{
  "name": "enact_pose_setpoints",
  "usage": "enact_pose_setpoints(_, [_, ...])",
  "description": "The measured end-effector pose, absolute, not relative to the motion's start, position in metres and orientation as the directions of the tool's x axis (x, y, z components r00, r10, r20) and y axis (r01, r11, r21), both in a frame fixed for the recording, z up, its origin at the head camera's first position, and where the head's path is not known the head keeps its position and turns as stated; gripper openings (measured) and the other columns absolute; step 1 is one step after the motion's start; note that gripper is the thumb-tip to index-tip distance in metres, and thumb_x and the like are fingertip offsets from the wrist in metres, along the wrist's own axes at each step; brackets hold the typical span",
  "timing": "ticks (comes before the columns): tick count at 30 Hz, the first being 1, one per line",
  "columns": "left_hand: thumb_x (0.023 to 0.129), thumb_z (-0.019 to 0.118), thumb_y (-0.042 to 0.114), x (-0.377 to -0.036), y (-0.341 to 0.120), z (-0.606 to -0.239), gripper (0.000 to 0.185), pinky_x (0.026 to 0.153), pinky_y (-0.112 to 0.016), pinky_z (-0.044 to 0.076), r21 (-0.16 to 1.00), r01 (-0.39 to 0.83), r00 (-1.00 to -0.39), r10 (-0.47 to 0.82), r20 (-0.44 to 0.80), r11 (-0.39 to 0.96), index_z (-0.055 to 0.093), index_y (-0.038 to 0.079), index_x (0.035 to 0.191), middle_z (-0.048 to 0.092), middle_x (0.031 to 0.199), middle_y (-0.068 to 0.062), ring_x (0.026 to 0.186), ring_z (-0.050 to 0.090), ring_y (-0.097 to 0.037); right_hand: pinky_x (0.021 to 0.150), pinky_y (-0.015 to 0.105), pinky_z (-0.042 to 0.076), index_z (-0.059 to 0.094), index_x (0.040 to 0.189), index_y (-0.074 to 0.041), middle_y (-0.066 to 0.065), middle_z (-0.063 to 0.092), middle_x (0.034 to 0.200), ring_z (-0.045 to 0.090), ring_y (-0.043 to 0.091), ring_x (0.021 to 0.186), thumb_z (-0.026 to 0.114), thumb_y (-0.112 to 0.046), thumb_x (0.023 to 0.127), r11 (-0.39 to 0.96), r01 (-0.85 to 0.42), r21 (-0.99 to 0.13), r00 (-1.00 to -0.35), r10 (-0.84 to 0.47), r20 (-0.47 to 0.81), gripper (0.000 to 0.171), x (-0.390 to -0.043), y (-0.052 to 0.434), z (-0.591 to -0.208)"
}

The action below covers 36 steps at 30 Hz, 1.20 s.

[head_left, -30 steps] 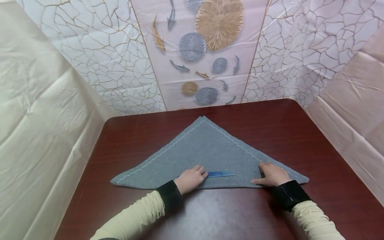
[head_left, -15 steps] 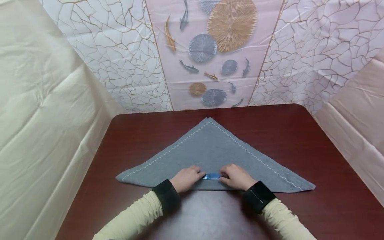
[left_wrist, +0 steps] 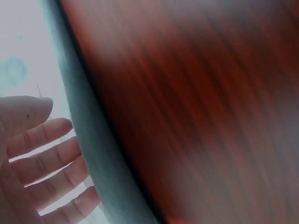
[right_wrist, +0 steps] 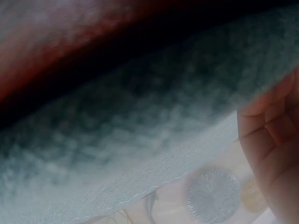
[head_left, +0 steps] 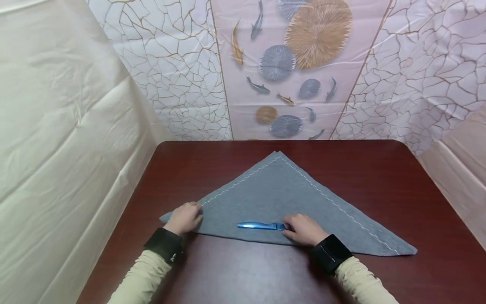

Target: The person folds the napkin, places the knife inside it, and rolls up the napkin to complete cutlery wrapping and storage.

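A grey cloth (head_left: 281, 194) with white stitching lies folded into a triangle on the dark red table (head_left: 360, 169). A blue knife (head_left: 258, 226) lies flat on the cloth near its front fold, blade pointing left. My right hand (head_left: 301, 228) covers the knife's right end, fingers curled over the handle. My left hand (head_left: 186, 217) rests at the cloth's left corner. In the blurred left wrist view the left hand's fingers (left_wrist: 42, 154) are spread and fairly straight beside the cloth edge (left_wrist: 93, 149). The right wrist view shows the cloth (right_wrist: 140, 121) up close and curled fingers (right_wrist: 273, 140).
Draped sheets surround the table: cream sheeting (head_left: 57, 126) on the left, a cracked-pattern sheet with fish and discs (head_left: 288, 63) behind. Bare table runs beyond the cloth to the rounded far corners and along the front edge.
My left hand let go of the knife and slid left to the cloth's corner. My right hand came from the cloth's right side to the knife's right end. More blade now shows.
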<state>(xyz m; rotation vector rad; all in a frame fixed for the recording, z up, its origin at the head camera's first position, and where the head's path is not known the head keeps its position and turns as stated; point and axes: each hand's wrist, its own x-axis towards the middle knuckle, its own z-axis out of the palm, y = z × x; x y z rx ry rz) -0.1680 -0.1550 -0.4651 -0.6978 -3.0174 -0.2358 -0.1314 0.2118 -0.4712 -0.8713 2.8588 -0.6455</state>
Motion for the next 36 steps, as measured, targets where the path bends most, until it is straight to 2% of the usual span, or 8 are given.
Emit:
enact_pose_setpoints(6, [0.077, 0.064, 0.013, -0.167, -0.194, -0.462, 0.014, 0.055, -0.041, 0.044, 0.183, 0.283, -0.959, 0.284, 0.023, 0.942, 0.053, 0.010, 0.069, 0.053, 0.067, -0.004, 0.064, 0.055, -0.023, 0.049, 0.022, 0.029, 0.045, 0.067, -0.017, -0.009, 0.037, 0.061, 0.034, 0.005, 0.054, 0.069, -0.019, 0.080, 0.775, -0.492, -0.396, -0.848, -0.530, 0.015, 0.027, -0.131, 0.209, -0.470])
enact_pose_setpoints(9, [0.080, 0.063, 0.018, -0.165, -0.208, -0.461, 0.018, 0.055, -0.043, 0.044, 0.182, 0.183, -0.981, 0.190, -0.025, 0.966, 0.053, 0.007, 0.072, 0.054, 0.068, -0.008, 0.065, 0.056, -0.027, 0.049, 0.023, 0.029, 0.045, 0.067, -0.017, -0.009, 0.037, 0.061, 0.034, 0.005, 0.054, 0.069, -0.019, 0.080, 0.780, -0.488, -0.393, -0.849, -0.528, 0.008, 0.027, -0.131, 0.207, -0.469])
enact_pose_setpoints(15, [0.080, 0.063, 0.045, -0.160, -0.224, -0.458, 0.055, 0.057, -0.048, 0.046, 0.194, -0.107, -0.977, -0.066, -0.204, 0.975, 0.057, -0.009, 0.090, 0.058, 0.081, -0.023, 0.073, 0.059, -0.039, 0.050, 0.022, 0.029, 0.045, 0.066, -0.017, -0.009, 0.037, 0.061, 0.034, 0.005, 0.054, 0.069, -0.020, 0.080, 0.779, -0.486, -0.397, -0.848, -0.529, 0.000, 0.028, -0.130, 0.204, -0.468])
enact_pose_setpoints(18, [0.078, 0.062, 0.049, -0.160, -0.227, -0.458, 0.058, 0.052, -0.044, 0.045, 0.226, -0.168, -0.963, -0.111, -0.246, 0.959, 0.060, -0.008, 0.084, 0.058, 0.074, -0.021, 0.064, 0.058, -0.033, 0.049, 0.022, 0.029, 0.045, 0.066, -0.017, -0.009, 0.037, 0.060, 0.033, 0.005, 0.053, 0.069, -0.019, 0.080, 0.783, -0.475, -0.402, -0.852, -0.524, -0.013, 0.027, -0.131, 0.204, -0.467])
enact_pose_setpoints(23, [0.077, 0.067, 0.037, -0.162, -0.228, -0.463, 0.042, 0.051, -0.040, 0.043, 0.346, -0.125, -0.985, -0.076, -0.153, 0.930, 0.058, -0.004, 0.073, 0.055, 0.066, -0.013, 0.058, 0.051, -0.025, 0.048, 0.022, 0.029, 0.047, 0.065, -0.017, -0.010, 0.038, 0.057, 0.034, 0.004, 0.050, 0.067, -0.019, 0.081, 0.797, -0.456, -0.397, -0.866, -0.500, -0.009, 0.026, -0.136, 0.197, -0.464])
enact_pose_setpoints(28, [0.074, 0.069, 0.017, -0.160, -0.219, -0.461, 0.025, 0.055, -0.039, 0.041, 0.445, -0.055, -0.998, -0.056, -0.010, 0.894, 0.050, 0.001, 0.075, 0.048, 0.064, -0.006, 0.060, 0.048, -0.022, 0.048, 0.022, 0.033, 0.054, 0.067, -0.017, -0.011, 0.043, 0.058, 0.038, 0.003, 0.051, 0.067, -0.019, 0.082, 0.773, -0.491, -0.402, -0.855, -0.516, 0.052, 0.020, -0.143, 0.176, -0.463])
enact_pose_setpoints(32, [0.071, 0.070, 0.006, -0.156, -0.200, -0.452, 0.026, 0.053, -0.035, 0.036, 0.522, 0.014, -0.993, -0.049, 0.106, 0.853, 0.049, 0.002, 0.086, 0.052, 0.068, -0.009, 0.055, 0.041, -0.020, 0.049, 0.022, 0.036, 0.059, 0.073, -0.016, -0.011, 0.048, 0.060, 0.041, 0.003, 0.053, 0.066, -0.019, 0.082, 0.746, -0.526, -0.409, -0.833, -0.548, 0.073, 0.013, -0.149, 0.152, -0.461])
enact_pose_setpoints(36, [0.068, 0.069, -0.004, -0.155, -0.177, -0.448, 0.042, 0.055, -0.037, 0.038, 0.558, 0.131, -0.979, 0.018, 0.204, 0.820, 0.050, 0.001, 0.105, 0.057, 0.076, -0.012, 0.055, 0.042, -0.020, 0.049, 0.022, 0.036, 0.062, 0.078, -0.015, -0.010, 0.050, 0.062, 0.042, 0.004, 0.053, 0.066, -0.020, 0.083, 0.722, -0.565, -0.400, -0.807, -0.583, 0.087, 0.007, -0.157, 0.126, -0.458])
